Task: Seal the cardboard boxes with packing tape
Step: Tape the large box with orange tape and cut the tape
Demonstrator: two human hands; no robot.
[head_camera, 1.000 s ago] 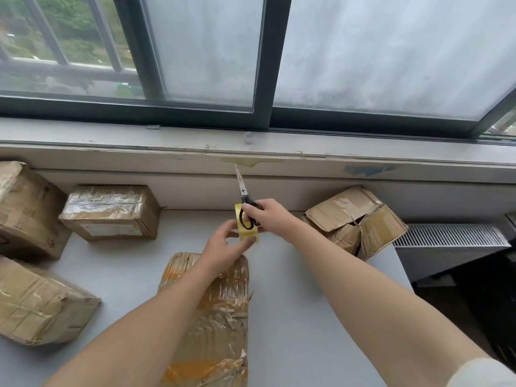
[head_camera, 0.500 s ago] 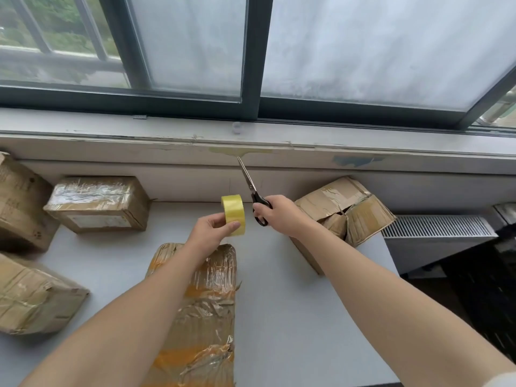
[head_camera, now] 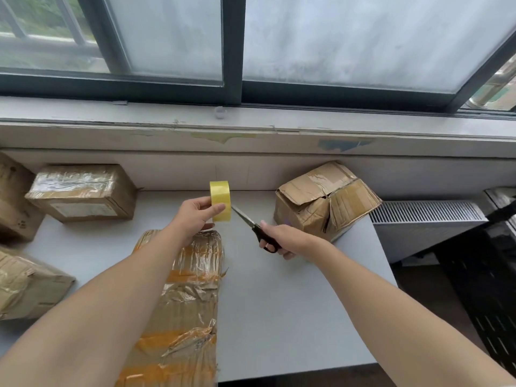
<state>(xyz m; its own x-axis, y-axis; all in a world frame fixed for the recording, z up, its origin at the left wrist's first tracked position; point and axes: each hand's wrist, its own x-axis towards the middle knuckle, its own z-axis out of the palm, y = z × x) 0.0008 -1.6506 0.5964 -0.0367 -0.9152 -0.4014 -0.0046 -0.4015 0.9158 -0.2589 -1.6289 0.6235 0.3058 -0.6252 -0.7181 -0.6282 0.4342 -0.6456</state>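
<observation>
The left hand [head_camera: 195, 216] is pinching a yellow tape roll [head_camera: 220, 201] upright above the far end of a long taped box [head_camera: 181, 303], which is lying on the grey table [head_camera: 279, 303]. The right hand [head_camera: 287, 240] is gripping black-handled scissors [head_camera: 245, 219], blades apparently closed, the tip pointing just beside the roll. A crumpled box [head_camera: 324, 199] is sitting beyond the right hand.

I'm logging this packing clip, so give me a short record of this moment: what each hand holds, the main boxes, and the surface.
left hand: pinches the yellow tape roll, held up on edge
right hand: grips the scissors, tip pointing at the roll
long box: in front, wrapped in wrinkled tape, partly hidden by the left forearm
right box: top flaps crumpled, seam gaping
surface: grey table
</observation>
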